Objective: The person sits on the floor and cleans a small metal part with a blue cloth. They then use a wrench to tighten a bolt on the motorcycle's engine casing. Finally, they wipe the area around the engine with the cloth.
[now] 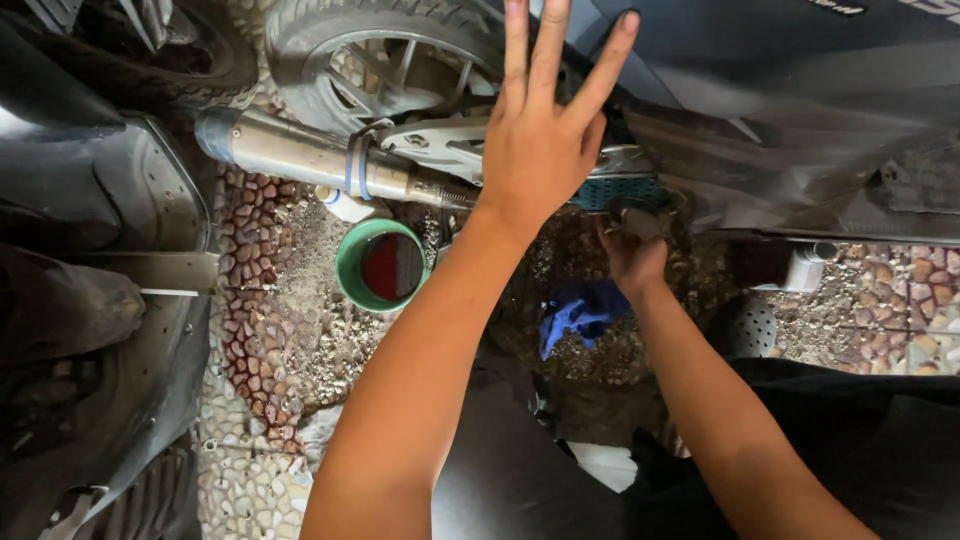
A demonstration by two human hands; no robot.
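1. A dark plastic body panel [110, 260] lies along the left edge of the pebbled floor [270, 340].
2. A metal exhaust pipe [300, 155] runs just under the rear wheel [380, 60] near the floor's top edge.
3. A green bowl [383, 265] holding dark red liquid stands on the floor just below the pipe.
4. The left hand [540, 140] is open, fingers spread, palm flat against the motorbike's side by the silver bracket [440, 145], gripping nothing.
5. A blue rag [580, 312] lies on the floor between the two forearms.
6. The right hand [632, 245] reaches under the motorbike's dark belly [780, 150], curled around something dark; I cannot tell what it grips.
7. A small white bottle [805, 270] lies near the floor's right edge.
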